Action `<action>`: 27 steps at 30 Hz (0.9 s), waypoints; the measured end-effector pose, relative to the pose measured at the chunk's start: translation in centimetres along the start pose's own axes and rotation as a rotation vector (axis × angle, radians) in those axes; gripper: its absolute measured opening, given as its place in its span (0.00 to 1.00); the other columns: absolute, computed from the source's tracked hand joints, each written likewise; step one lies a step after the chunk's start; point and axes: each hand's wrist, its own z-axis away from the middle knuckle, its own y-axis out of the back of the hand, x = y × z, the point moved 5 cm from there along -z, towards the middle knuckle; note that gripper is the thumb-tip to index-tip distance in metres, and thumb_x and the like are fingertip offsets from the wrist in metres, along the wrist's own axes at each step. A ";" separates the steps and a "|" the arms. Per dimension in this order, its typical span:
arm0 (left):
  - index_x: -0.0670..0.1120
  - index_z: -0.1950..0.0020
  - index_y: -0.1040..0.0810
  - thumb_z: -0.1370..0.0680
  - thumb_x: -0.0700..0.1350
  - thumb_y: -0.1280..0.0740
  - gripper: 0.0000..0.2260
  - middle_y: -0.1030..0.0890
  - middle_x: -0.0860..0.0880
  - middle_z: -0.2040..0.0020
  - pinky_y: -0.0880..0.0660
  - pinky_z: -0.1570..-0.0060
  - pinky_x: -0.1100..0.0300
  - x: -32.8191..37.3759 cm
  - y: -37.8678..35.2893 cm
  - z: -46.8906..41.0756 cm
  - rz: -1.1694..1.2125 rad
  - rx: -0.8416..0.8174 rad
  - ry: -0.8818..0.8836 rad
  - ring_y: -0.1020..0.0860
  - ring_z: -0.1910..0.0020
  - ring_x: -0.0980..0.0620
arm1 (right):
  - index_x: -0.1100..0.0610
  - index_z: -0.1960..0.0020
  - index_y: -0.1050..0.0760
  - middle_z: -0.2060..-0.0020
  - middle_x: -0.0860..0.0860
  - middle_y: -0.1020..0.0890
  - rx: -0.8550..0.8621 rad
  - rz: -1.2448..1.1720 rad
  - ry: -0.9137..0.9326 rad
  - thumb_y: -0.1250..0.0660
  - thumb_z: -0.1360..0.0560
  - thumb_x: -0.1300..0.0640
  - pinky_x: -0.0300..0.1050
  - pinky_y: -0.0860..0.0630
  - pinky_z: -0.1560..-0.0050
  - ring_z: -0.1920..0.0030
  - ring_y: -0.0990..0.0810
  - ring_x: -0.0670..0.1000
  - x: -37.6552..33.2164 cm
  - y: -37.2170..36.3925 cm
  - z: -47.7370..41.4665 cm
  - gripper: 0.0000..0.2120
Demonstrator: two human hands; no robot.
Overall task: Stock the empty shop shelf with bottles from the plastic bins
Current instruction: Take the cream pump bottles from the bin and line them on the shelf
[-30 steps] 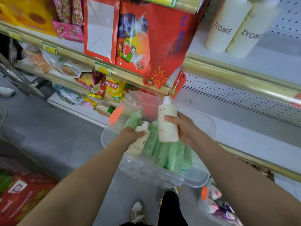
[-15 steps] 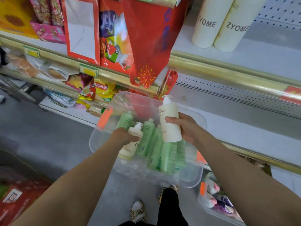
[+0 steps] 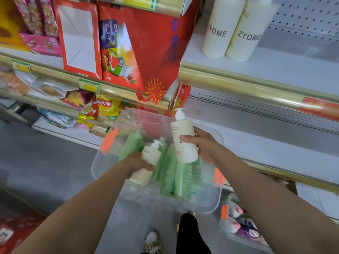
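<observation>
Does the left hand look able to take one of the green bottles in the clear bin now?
Probably not at once: the left hand grips a cream pump bottle inside the clear bin. The green bottles lie uncovered right beside it, so the way seems free once that hand lets go.

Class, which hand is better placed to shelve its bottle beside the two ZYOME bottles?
Right hand: its cream bottle is upright, raised above the bin, on the shelf's side; the left hand's pump bottle lies tilted in the bin.
</observation>
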 end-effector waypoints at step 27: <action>0.47 0.29 0.29 0.31 0.48 0.27 0.31 0.19 0.43 0.37 0.21 0.42 0.44 27.1 -5.4 19.4 0.393 -0.307 -0.941 0.20 0.39 0.44 | 0.59 0.38 0.21 0.51 0.56 0.16 0.261 -0.154 0.580 0.27 0.32 0.49 0.53 0.19 0.56 0.54 0.17 0.56 -19.7 3.5 15.6 0.25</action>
